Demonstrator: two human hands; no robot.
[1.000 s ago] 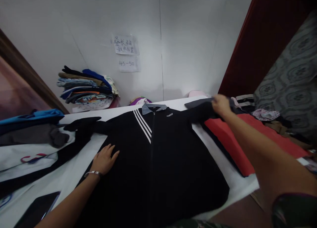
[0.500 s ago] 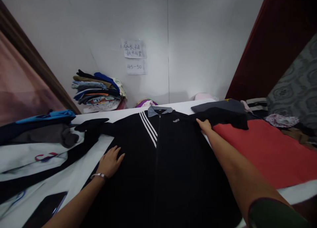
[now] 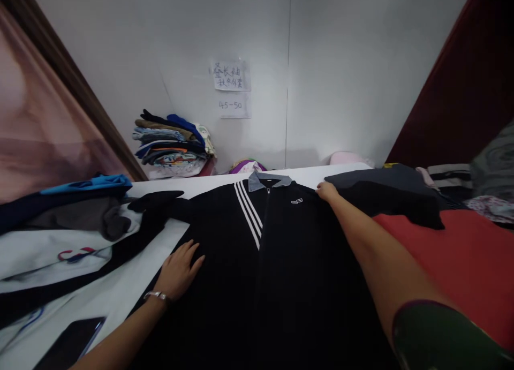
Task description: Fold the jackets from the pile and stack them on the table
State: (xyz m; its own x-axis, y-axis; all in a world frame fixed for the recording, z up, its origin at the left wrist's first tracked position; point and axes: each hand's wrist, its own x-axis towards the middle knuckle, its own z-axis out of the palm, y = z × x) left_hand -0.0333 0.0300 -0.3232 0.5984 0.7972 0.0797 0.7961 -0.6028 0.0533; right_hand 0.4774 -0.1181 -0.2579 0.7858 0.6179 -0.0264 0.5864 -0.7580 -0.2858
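Note:
A black zip-front jacket (image 3: 297, 273) lies spread face up, its grey collar (image 3: 270, 180) at the far end. Three white stripes run slantwise down one side of its chest, and a small white logo marks the other. On the jacket's left edge, below the armpit, my left hand (image 3: 180, 269) rests flat with fingers spread. My right hand (image 3: 327, 192) pinches the fabric at the right shoulder. Both sleeves stretch outward, the right one (image 3: 401, 201) across other garments. The jacket's lower end runs out of view.
Folded clothes (image 3: 174, 145) are piled against the wall. A red garment (image 3: 461, 257) and a dark grey one (image 3: 373, 177) lie right. White-and-black clothing (image 3: 44, 252) and a phone (image 3: 70, 343) are left. Paper notes (image 3: 232, 75) with handwriting hang on the wall.
My right hand has shifted along the shoulder toward the collar. The right sleeve's end lies farther right. My left hand stays on the jacket, and the view has turned slightly.

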